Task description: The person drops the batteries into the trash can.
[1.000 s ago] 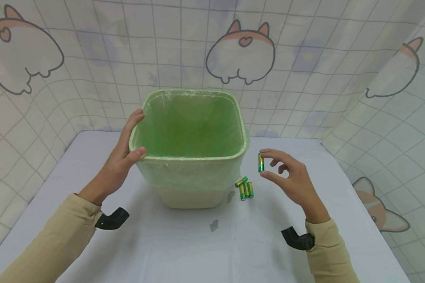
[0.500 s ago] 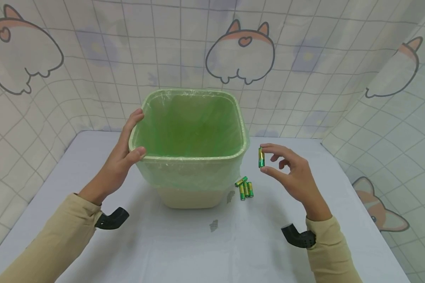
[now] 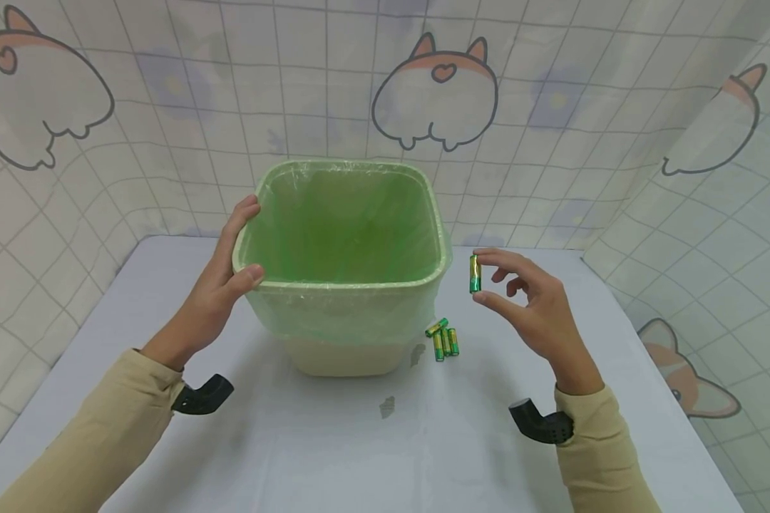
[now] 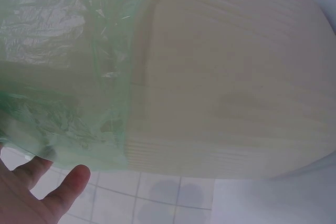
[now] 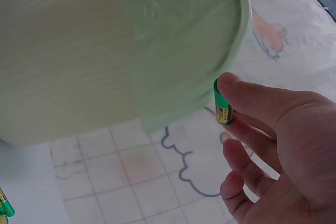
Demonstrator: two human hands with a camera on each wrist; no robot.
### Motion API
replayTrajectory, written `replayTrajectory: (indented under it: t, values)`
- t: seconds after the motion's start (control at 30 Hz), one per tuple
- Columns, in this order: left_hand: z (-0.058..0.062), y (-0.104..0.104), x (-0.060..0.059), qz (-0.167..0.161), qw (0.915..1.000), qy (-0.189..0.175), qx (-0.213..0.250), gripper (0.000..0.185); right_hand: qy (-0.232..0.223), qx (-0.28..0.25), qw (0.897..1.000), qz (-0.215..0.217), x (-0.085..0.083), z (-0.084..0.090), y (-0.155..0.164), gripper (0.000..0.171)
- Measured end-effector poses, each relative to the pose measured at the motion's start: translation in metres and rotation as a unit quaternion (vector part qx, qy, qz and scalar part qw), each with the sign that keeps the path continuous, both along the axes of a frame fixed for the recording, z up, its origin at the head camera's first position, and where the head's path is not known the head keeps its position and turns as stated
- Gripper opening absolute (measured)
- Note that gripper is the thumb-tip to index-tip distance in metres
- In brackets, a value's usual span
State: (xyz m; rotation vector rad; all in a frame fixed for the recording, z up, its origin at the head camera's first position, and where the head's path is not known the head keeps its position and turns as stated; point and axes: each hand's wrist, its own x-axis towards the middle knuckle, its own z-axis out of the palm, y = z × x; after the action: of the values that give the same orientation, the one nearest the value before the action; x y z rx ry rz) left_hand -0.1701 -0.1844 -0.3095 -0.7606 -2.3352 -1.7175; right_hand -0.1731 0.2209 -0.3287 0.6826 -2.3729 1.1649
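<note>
A pale trash bin [image 3: 343, 360] lined with a green plastic bag [image 3: 340, 310] stands upright on the table. My left hand [image 3: 213, 292] holds its left rim, thumb at the front corner and fingertips farther back along the side. In the left wrist view, part of that hand [image 4: 39, 192] shows beside the bag. To the right of the bin, my right hand [image 3: 531, 306] pinches a green and gold battery [image 3: 475, 274] upright by its ends between thumb and fingers, above the table. Several similar batteries [image 3: 445, 342] lie together at the bin's right base.
A white cloth covers the table [image 3: 334, 456]. Behind and at both sides hangs a curtain [image 3: 334, 78] with a grid and cartoon animal print. Two small grey patches, one of them a grey mark [image 3: 387, 407], show on the cloth before the bin.
My right hand has risen a little with the battery, moving slightly away from the tabletop and up in the view. My left hand, the bin and the lying batteries have stayed put.
</note>
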Motion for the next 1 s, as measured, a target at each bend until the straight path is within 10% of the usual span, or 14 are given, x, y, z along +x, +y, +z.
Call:
replayTrajectory:
  t: [1.0]
  values:
    - [-0.001, 0.0, 0.0, 0.002, 1.0, 0.001, 0.0, 0.068, 0.023, -0.042, 0.998, 0.033, 0.003, 0.02, -0.013, 0.052]
